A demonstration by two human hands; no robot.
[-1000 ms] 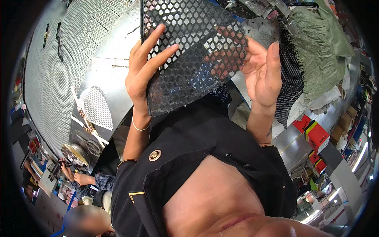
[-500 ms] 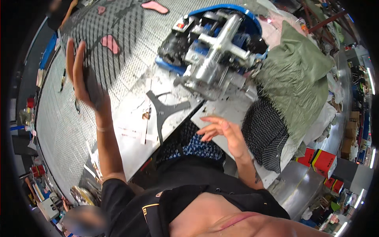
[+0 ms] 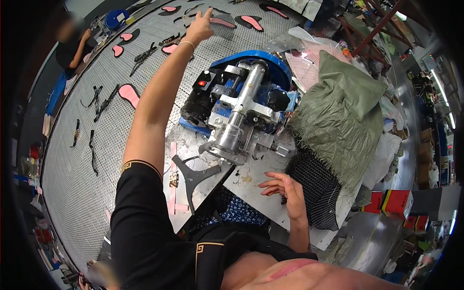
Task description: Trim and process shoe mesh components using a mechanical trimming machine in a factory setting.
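Observation:
My left hand (image 3: 199,29) is stretched far out over the conveyor's mesh belt (image 3: 67,164), with fingers extended. Just beside its fingertips lies a pink insole (image 3: 222,22), with dark straps (image 3: 186,18) on the other side; I cannot tell whether the fingers touch either. My right hand (image 3: 290,193) hovers over the near table edge with fingers apart and nothing in them. In front of it stands a blue machine with a silver metal shaft (image 3: 244,96) and a lit red switch. A dark grey, three-armed flat piece (image 3: 195,176) lies left of the machine's front.
More pink insoles (image 3: 129,95) and black straps (image 3: 101,104) are scattered on the belt. At right, a green woven sack (image 3: 345,106) covers part of a black mesh sheet (image 3: 316,188). Red boxes (image 3: 396,203) stand farther right. Another person's arm (image 3: 77,53) is at the far left.
My left hand has swung forward and right, from the belt's left part to the pieces at the far side. My right hand has shifted slightly nearer. The whole view has turned a little.

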